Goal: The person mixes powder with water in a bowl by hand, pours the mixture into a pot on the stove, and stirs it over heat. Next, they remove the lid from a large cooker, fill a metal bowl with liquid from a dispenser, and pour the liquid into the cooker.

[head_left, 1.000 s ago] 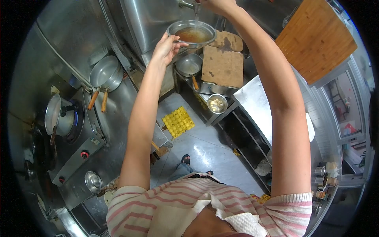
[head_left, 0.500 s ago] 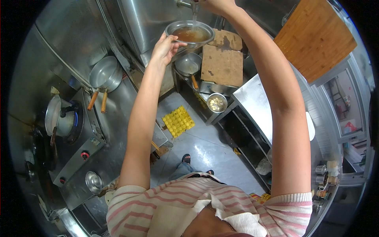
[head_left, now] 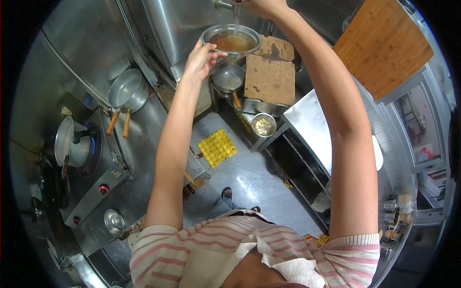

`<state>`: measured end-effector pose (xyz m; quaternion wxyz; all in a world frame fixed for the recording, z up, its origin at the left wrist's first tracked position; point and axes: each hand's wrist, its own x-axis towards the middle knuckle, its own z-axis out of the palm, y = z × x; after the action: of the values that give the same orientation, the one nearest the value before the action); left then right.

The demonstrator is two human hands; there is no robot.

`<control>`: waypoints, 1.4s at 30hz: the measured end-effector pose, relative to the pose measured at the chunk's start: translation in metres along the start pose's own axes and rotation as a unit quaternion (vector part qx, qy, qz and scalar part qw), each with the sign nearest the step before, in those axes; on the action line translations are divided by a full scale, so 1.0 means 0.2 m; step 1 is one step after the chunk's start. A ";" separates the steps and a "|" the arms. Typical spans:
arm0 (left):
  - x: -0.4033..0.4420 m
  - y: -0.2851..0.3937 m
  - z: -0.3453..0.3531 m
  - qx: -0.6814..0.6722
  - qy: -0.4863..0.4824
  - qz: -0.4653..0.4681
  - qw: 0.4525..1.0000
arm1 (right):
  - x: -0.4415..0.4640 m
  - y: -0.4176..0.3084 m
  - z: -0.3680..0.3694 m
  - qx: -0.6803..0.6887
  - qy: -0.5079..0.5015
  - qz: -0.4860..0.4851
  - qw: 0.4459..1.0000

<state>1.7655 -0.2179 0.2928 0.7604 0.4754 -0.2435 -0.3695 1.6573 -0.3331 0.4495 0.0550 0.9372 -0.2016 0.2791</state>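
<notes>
Brownish liquid fills much of a round metal bowl (head_left: 232, 53), whose left rim my left hand (head_left: 203, 58) grips with the thumb over the edge. Water runs into it from a tap (head_left: 236, 8) straight above. My right hand (head_left: 265, 6) is at the top edge of the view, at the tap's handle; its fingers are mostly cut off by the frame. Below the bowl are a pan with a wooden handle (head_left: 229, 78) and a stained cardboard sheet (head_left: 270, 84).
On the left, a pot (head_left: 72, 141) sits on a lit burner beside two stacked pans (head_left: 128, 90). A small bowl with pale pieces (head_left: 263, 125) stands near a metal table (head_left: 309, 120). A yellow egg tray (head_left: 217, 148) lies on the floor. A wooden board (head_left: 384, 45) is upper right.
The bowl has shifted slightly left under the running water, and its liquid looks a little higher. Both hands otherwise keep nearly the same places.
</notes>
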 end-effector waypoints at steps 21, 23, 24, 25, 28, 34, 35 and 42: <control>0.01 -0.02 -0.01 -0.019 -0.003 0.010 1.000 | -0.02 0.00 0.00 0.041 -0.003 -0.002 0.999; 0.02 -0.03 -0.03 -0.024 -0.014 0.019 0.999 | -0.02 -0.01 -0.01 0.022 -0.003 0.008 1.000; 0.02 -0.03 -0.03 -0.029 -0.024 0.029 0.999 | -0.01 0.00 -0.01 0.021 -0.003 0.009 1.000; 0.01 -0.03 -0.03 -0.030 -0.024 0.028 0.999 | -0.01 0.00 -0.01 0.024 -0.007 0.009 1.000; 0.00 -0.01 -0.03 -0.016 -0.018 0.018 1.000 | 0.02 -0.02 -0.02 0.025 -0.012 0.016 0.999; -0.02 0.01 -0.02 -0.016 -0.024 0.016 0.999 | 0.17 0.00 0.08 0.026 0.018 -0.016 0.999; -0.02 0.01 -0.02 -0.015 -0.026 0.009 1.000 | 0.18 0.00 0.09 0.023 0.017 -0.015 0.999; -0.06 -0.01 -0.02 -0.006 -0.058 0.000 0.998 | -0.16 0.21 -0.06 0.057 0.037 0.044 0.997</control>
<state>1.7598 -0.2061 0.2895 0.7479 0.4488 -0.2848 -0.3976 1.6105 -0.3573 0.4411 -0.0032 0.9181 -0.2248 0.3265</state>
